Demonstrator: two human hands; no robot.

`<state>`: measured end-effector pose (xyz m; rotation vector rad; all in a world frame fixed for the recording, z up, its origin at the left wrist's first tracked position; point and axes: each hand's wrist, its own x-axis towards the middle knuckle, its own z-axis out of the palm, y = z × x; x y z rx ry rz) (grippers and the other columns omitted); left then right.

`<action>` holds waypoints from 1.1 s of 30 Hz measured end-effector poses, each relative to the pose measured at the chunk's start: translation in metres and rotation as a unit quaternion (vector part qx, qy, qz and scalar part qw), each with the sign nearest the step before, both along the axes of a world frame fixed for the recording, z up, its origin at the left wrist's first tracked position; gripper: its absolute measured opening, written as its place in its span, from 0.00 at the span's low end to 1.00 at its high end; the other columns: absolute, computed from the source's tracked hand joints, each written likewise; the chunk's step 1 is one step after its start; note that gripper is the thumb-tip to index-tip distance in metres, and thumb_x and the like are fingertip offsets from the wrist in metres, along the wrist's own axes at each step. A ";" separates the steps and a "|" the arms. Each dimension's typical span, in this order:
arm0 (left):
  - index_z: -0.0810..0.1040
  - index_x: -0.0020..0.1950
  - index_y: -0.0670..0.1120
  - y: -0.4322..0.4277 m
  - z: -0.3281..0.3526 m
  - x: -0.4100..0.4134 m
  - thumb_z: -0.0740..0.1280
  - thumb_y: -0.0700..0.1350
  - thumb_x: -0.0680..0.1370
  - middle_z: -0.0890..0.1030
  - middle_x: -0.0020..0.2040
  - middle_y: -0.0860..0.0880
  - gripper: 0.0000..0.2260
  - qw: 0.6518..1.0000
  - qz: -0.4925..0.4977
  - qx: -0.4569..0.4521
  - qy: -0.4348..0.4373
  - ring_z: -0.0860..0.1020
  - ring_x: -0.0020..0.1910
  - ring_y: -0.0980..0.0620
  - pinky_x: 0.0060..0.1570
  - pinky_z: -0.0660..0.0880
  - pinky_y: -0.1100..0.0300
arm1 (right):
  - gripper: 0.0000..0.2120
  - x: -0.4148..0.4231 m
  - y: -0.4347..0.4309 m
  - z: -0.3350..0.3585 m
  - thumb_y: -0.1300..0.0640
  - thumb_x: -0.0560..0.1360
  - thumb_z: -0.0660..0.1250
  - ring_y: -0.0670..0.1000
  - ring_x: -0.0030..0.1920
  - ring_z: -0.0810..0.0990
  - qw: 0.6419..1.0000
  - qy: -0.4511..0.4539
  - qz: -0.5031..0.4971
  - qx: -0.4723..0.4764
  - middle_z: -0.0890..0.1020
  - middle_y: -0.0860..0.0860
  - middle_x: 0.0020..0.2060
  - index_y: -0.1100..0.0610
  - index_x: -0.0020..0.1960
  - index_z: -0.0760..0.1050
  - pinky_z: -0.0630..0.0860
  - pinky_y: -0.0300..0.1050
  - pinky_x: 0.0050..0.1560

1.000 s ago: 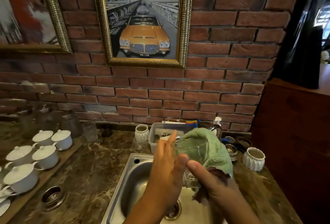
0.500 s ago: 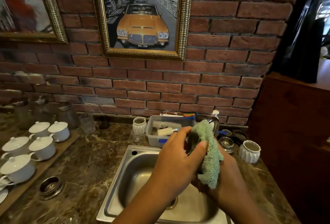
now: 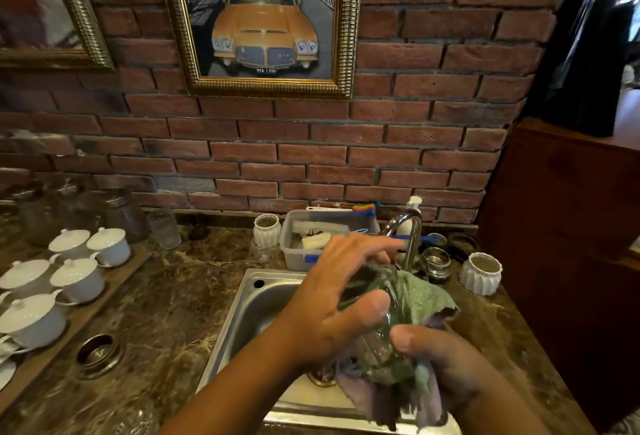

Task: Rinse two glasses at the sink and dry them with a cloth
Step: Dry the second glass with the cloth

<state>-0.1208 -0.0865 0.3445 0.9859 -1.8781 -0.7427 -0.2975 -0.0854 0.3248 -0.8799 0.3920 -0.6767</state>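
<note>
Over the steel sink (image 3: 256,299) I hold a clear glass (image 3: 375,344) wrapped in a green cloth (image 3: 422,299). My left hand (image 3: 329,299) curves round the upper part of the glass, thumb pressed on its near side and fingers reaching over it toward the tap (image 3: 412,237). My right hand (image 3: 446,362) grips the cloth around the base of the glass, thumb on top. The cloth's purple underside hangs below my right hand. Another clear glass (image 3: 164,228) stands on the counter at the back left. No water is seen running.
A wooden tray with several white lidded cups (image 3: 76,278) lies along the left. A plastic tub of brushes (image 3: 311,244) and white ribbed pots (image 3: 481,273) stand behind the sink. A metal ring (image 3: 98,355) is set in the marble counter. A wooden cabinet (image 3: 554,226) closes the right side.
The glass and cloth have come lower over the sink and turned. My left hand went from flat against the glass to curved round its top; the cloth now trails below my right hand.
</note>
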 end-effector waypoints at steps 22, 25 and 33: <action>0.70 0.67 0.63 0.012 -0.014 -0.007 0.65 0.59 0.70 0.75 0.54 0.60 0.25 0.991 0.058 0.030 0.117 0.77 0.57 0.52 0.56 0.77 0.61 | 0.23 0.001 0.006 0.028 0.62 0.64 0.76 0.40 0.47 0.85 0.888 0.265 -0.130 -0.352 0.86 0.39 0.47 0.48 0.56 0.78 0.79 0.31 0.44; 0.69 0.69 0.60 0.015 -0.016 -0.001 0.66 0.57 0.71 0.75 0.54 0.53 0.26 0.995 0.000 0.011 0.098 0.76 0.56 0.48 0.57 0.76 0.55 | 0.18 -0.004 0.002 0.019 0.61 0.51 0.76 0.52 0.35 0.87 0.971 0.192 -0.044 -0.135 0.87 0.58 0.35 0.62 0.42 0.85 0.81 0.39 0.33; 0.70 0.69 0.62 0.000 -0.025 0.008 0.64 0.62 0.70 0.74 0.61 0.57 0.27 0.994 0.034 0.089 0.058 0.75 0.62 0.58 0.59 0.75 0.65 | 0.22 0.014 0.001 -0.014 0.59 0.64 0.77 0.54 0.49 0.85 0.945 0.236 -0.122 -0.193 0.86 0.57 0.47 0.60 0.57 0.79 0.82 0.51 0.52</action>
